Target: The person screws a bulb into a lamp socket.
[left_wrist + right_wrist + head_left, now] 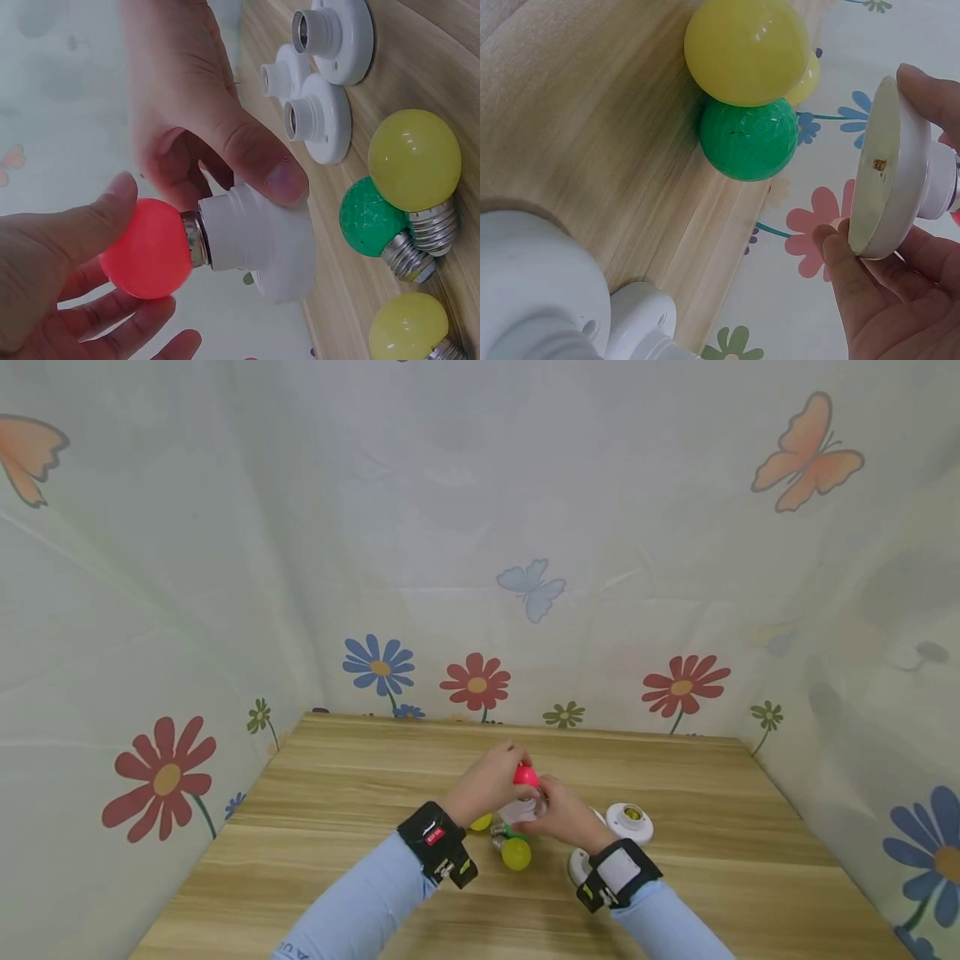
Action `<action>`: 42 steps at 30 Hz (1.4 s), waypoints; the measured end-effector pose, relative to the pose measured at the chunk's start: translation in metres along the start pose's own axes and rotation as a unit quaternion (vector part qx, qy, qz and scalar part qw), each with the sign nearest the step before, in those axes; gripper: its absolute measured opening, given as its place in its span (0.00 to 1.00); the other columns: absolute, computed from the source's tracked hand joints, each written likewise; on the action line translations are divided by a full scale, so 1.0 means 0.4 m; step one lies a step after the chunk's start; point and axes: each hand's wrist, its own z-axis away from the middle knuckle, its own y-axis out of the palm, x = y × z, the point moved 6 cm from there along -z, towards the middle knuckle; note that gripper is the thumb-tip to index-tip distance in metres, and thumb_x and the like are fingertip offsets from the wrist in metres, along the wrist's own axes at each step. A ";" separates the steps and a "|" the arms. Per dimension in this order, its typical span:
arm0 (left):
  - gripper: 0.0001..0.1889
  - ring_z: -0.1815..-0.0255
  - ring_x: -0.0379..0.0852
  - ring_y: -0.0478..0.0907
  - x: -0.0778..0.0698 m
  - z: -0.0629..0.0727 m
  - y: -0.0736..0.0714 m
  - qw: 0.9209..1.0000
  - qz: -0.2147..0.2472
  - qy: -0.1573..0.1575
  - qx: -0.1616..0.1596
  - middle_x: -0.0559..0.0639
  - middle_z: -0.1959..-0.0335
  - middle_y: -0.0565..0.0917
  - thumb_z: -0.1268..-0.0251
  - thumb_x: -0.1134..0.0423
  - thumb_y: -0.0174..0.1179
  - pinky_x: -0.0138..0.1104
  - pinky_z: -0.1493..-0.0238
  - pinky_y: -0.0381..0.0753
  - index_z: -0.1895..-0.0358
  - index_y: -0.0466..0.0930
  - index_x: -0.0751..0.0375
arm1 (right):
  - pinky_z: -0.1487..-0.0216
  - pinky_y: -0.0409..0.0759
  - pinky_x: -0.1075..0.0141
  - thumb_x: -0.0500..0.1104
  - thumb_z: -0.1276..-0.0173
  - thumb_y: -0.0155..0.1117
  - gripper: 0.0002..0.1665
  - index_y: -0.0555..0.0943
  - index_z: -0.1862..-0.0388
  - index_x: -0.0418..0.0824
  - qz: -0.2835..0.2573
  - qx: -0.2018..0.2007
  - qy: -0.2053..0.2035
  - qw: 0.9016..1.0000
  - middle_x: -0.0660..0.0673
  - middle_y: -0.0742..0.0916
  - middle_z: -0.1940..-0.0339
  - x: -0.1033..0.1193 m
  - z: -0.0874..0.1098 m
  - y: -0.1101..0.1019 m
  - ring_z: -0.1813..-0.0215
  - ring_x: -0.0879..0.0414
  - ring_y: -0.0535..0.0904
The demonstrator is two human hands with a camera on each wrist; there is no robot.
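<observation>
A red light bulb (146,247) is gripped between the thumb and fingers of my left hand (486,783). Its metal screw base sits at the mouth of a white lamp holder (281,244), part of the base still showing. My right hand (566,817) holds that lamp holder by its round base, above the table. In the right wrist view, the hollow underside of the lamp holder (881,180) faces the camera. Below the hands lie a yellow bulb (517,854), a green faceted bulb (371,217) and another yellow bulb (409,326).
Three more white lamp holders stand on the wooden table (360,793) to the right, one with its brass-coloured socket (632,814) facing up. Behind the table hangs a pale curtain (450,510) printed with flowers and butterflies.
</observation>
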 end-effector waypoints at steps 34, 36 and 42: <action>0.24 0.65 0.41 0.74 -0.006 0.017 -0.009 1.000 -0.023 -0.010 -0.018 0.51 0.60 0.75 0.45 0.49 0.70 0.26 0.63 0.81 0.51 0.76 0.61 | 0.52 0.81 0.59 0.50 0.52 0.80 0.36 0.77 0.45 0.42 0.015 -0.006 -0.006 1.000 0.48 0.83 0.55 0.004 0.003 0.001 0.56 0.58 0.79; 0.23 0.62 0.41 0.75 -0.005 0.014 -0.007 1.000 -0.012 -0.012 -0.010 0.51 0.58 0.76 0.45 0.52 0.71 0.28 0.59 0.82 0.49 0.77 0.60 | 0.53 0.81 0.60 0.49 0.52 0.80 0.36 0.78 0.45 0.41 0.014 -0.006 -0.009 1.000 0.47 0.83 0.55 0.005 0.005 0.001 0.57 0.58 0.78; 0.21 0.54 0.43 0.77 -0.007 0.004 -0.007 1.000 0.019 -0.001 0.019 0.50 0.51 0.79 0.45 0.63 0.71 0.30 0.51 0.81 0.46 0.80 0.57 | 0.49 0.80 0.58 0.50 0.51 0.80 0.36 0.77 0.44 0.39 0.007 -0.004 -0.014 1.000 0.46 0.83 0.54 0.002 0.006 0.001 0.55 0.56 0.79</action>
